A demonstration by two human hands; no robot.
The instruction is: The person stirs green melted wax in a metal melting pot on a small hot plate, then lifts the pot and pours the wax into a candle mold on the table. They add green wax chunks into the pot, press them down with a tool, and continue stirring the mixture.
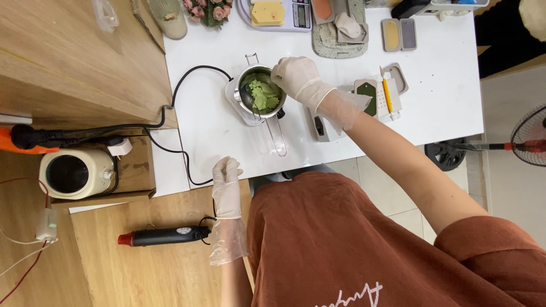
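Observation:
A small metal pot (254, 74) with a wire handle sits on a white electric base on the white table (432, 91). Pale green lumps (264, 95) fill it. My right hand (297, 77), in a thin clear glove, hovers over the pot's right rim with fingers curled; whether it holds anything, I cannot tell. My left hand (226, 185), also gloved, rests on the table's near edge with fingers loosely together, holding nothing. A dark spoon-like tool (248, 99) lies in the pot's left side.
A black cable (187, 79) runs from the pot's base to a plug at the left. A digital scale (277, 13), flat moulds (398, 34) and a small box (375, 98) stand on the table. A black heat gun (165, 236) and cream appliance (77, 173) sit lower left. A fan (526, 136) stands right.

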